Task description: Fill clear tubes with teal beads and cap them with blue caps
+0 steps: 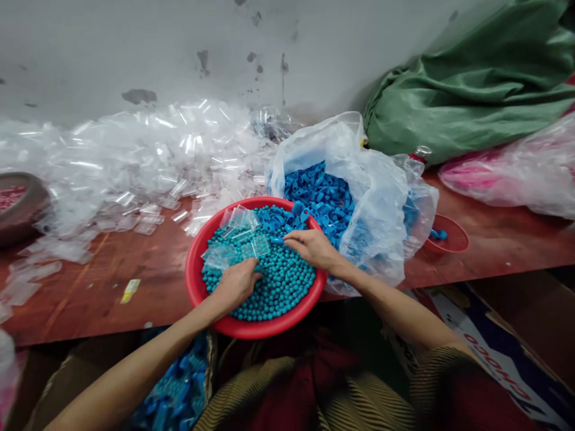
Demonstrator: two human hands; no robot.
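Note:
A red basin [269, 328] full of small teal balls [283, 281] stands at the table's front edge. My left hand [237, 282] is over the balls, its fingers closed at the lower end of a clear plastic tube [259, 244]. Between the fingertips of my right hand [313, 246] is a small blue plastic piece [277, 240], just right of that tube and apart from it. More clear tubes [238, 220] lie on the balls at the basin's left side. Blue plastic pieces [274, 219] are heaped at its far side.
Behind the basin, an open plastic bag [381, 197] holds many blue pieces. Clear tubes [171, 149] are piled along the wall. A small red basket [456, 233], a green sack [453, 102] and a brown bowl [27, 209] share the table [108, 287]. Boxes [489, 347] stand below.

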